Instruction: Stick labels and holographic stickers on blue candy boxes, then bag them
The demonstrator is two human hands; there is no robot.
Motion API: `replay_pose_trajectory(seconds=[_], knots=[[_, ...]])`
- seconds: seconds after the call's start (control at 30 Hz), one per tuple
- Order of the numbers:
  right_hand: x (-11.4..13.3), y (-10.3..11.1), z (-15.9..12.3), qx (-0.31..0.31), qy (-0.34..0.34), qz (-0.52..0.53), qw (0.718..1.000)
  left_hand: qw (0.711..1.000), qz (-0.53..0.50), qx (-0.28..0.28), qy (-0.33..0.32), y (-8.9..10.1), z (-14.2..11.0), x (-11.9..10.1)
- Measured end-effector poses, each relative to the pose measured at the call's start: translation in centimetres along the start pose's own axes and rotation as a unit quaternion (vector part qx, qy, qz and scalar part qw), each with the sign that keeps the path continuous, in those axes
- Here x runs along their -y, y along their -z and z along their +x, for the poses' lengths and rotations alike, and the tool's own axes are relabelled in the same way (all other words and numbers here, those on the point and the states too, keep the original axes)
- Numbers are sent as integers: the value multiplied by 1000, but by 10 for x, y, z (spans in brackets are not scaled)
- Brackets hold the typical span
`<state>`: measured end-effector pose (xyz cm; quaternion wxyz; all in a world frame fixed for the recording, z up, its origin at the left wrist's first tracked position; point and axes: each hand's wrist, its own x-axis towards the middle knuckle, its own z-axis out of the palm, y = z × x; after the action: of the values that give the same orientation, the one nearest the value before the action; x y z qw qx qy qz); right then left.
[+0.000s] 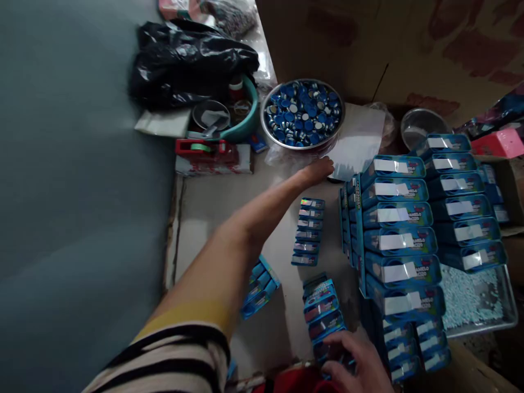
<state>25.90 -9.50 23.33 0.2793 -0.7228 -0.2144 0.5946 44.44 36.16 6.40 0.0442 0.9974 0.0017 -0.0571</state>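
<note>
Hands well apart: my right hand [362, 357] is curled on the near end of the blue box row [326, 326], long axis running away from me, left hand [317, 170] just beside the metal basin [295, 147], grip unclear.

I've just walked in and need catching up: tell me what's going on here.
A person's left hand is stretched out just short of a metal bowl of round blue-and-silver cap-like pieces; whether it holds anything is unclear. The right hand is at the near end of a row of blue packs. More labeled blue packs are stacked to the right, near a tray of pale blue pellets.
</note>
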Motion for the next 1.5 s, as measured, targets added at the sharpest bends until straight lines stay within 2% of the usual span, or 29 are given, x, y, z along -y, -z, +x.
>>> replay_pose_trajectory(seconds=[0.13,0.33,0.4,0.5,0.57,0.63,0.73,0.8,0.83,0.9,0.97,1.0,1.07,1.13,1.17,1.2,1.23,1.3,1.4,1.47,1.5], knots=[[7,1,8,2,0,-9,1000,999,4,26,-19,12,1,5],[3,1,12,-2,38,-42,998,999,7,21,-23,40,-3,-10],[-3,0,11,-7,45,-77,996,1000,-7,6,-4,51,0,-10],[-10,-3,13,-2,67,-116,991,995,-61,-47,67,70,13,-5],[-8,-4,15,8,81,-129,988,985,-99,-94,105,87,25,0],[0,-3,16,18,78,-133,988,975,-129,-131,127,113,36,3],[16,0,13,19,59,-130,990,940,-184,-209,195,173,33,5],[23,0,10,9,55,-117,992,913,-199,-258,246,220,7,4],[24,-1,10,7,54,-102,993,910,-186,-270,252,242,-14,3],[24,-4,13,20,51,-38,998,919,-140,-296,219,275,-74,-6],[24,-7,20,51,49,76,995,926,-85,-321,181,288,-151,-24],[26,-8,25,65,47,143,986,921,-62,-340,178,285,-194,-39],[36,-4,34,78,44,270,959,912,-28,-363,188,265,-281,-78],[54,6,41,77,50,361,928,934,-35,-319,158,232,-363,-129],[64,11,43,74,59,390,916,952,-53,-267,137,212,-398,-159],[74,16,45,70,63,405,909,963,-71,-236,108,193,-428,-189],[83,20,47,63,62,404,911,964,-78,-242,76,175,-453,-221],[94,19,50,42,36,346,937,971,-88,-223,17,140,-487,-283],[93,-1,53,15,-1,149,989,976,-134,-170,-28,97,-508,-362],[83,-21,50,18,27,18,999,976,-192,-101,-19,73,-513,-396],[78,-29,46,24,53,-25,998,971,-229,-67,-3,64,-515,-405]])
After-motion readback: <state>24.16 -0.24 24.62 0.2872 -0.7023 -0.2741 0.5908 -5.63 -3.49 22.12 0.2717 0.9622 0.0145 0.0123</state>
